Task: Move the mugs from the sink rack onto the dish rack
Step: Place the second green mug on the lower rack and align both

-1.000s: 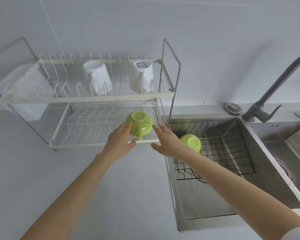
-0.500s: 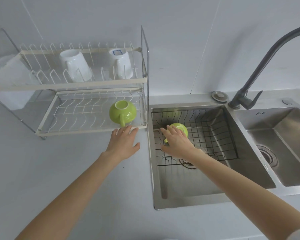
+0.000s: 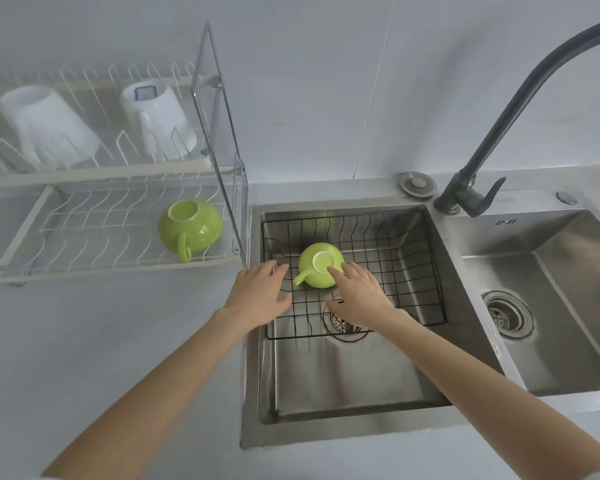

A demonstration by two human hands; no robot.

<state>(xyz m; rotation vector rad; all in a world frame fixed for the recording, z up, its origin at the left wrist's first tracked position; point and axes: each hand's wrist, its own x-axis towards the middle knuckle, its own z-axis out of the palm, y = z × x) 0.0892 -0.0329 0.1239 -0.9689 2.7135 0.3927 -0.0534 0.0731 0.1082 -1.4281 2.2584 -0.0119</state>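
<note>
A green mug [image 3: 317, 266] lies upside down in the black wire sink rack [image 3: 409, 271], handle pointing left. My right hand [image 3: 355, 296] is open, its fingertips touching the mug's base and right side. My left hand [image 3: 260, 294] is open just left of the mug, over the sink's edge, fingers apart and holding nothing. A second green mug [image 3: 191, 226] rests upside down on the lower shelf of the white dish rack [image 3: 84, 251], handle toward me. Two white mugs [image 3: 49, 126] [image 3: 158, 119] stand inverted on the upper shelf.
The sink rack sits in the left steel basin [image 3: 343, 375]. A dark faucet [image 3: 492, 133] arches over the divider, with a second basin [image 3: 551, 289] to the right. A tall metal frame [image 3: 219, 109] closes the dish rack's right end. Grey counter [image 3: 101, 341] lies in front.
My left hand left the dish rack's front edge and moved right to the sink rack. My right hand has stayed on the mug in the sink rack. The view shifted right.
</note>
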